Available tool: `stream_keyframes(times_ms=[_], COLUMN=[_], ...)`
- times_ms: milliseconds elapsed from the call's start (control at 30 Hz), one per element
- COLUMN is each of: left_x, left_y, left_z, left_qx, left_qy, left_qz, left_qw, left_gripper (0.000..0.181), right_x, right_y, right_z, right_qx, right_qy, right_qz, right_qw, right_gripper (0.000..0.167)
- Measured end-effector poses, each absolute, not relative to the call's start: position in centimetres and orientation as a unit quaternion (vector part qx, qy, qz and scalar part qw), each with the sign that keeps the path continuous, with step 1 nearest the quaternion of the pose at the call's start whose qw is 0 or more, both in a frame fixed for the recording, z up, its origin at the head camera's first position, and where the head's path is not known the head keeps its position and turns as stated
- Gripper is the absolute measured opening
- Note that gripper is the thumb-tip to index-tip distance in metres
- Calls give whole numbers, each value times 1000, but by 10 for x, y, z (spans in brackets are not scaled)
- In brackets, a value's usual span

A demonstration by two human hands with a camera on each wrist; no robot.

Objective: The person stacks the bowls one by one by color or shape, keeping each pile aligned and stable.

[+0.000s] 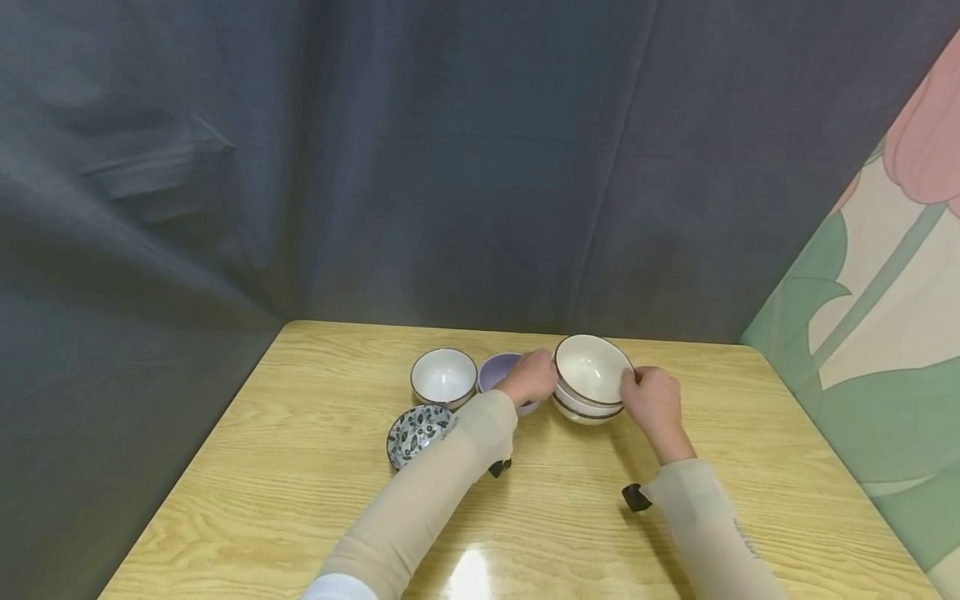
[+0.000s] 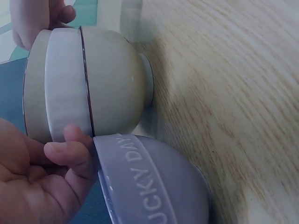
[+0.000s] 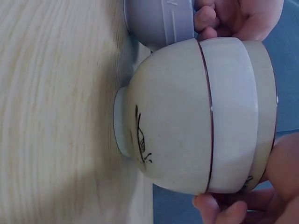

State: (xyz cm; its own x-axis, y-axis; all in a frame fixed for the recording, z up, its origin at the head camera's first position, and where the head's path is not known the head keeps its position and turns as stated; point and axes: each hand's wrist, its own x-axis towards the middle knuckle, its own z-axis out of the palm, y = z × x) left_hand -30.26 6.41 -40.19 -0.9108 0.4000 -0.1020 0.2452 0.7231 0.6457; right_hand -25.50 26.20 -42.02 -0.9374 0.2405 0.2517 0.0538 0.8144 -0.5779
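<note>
Three nested bowls form a stack at the back of the table: a cream bowl with a dark rim on top, a white bowl in the middle, and a larger-looking cream bowl with a dark drawing below. My left hand grips the top cream bowl at its left rim, its fingers also against the white bowl's side. From the right, my right hand pinches the top bowl's rim, fingertips low by the white bowl. A purple bowl with raised lettering stands against the stack, partly behind my left hand in the head view.
Left of the purple bowl stands a white bowl with a brown rim. A leaf-patterned bowl sits in front of it, partly covered by my left sleeve. Dark curtains hang behind the wooden table; a floral panel borders the right.
</note>
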Motion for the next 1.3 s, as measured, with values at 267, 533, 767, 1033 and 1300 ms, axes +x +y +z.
stream_keyframes(times_ms=[267,533,767,1033,1300], left_x=[-302,-299,-298,-300,-298], left_y=[61,65,63,57,55], left_z=[-404,-406,-404,-408,-405], left_qx=[173,167,174,171,155], left_qy=[922,918,913,894,874], left_qz=[329,347,354,401,441], left_qw=[110,99,100,101,128], left_gripper=[31,42,43,47,50], right_x=[-253,-253,-253,-254,-253], right_y=[258,260,258,254,254], right_z=[-413,-414,-416,-412,-412], right_qx=[-72,-82,-79,-84,-74], right_qy=[-940,-942,-940,-933,-926], right_qz=[292,285,269,266,287], right_qw=[163,158,194,226,233], right_gripper=[42,46,39,34,32])
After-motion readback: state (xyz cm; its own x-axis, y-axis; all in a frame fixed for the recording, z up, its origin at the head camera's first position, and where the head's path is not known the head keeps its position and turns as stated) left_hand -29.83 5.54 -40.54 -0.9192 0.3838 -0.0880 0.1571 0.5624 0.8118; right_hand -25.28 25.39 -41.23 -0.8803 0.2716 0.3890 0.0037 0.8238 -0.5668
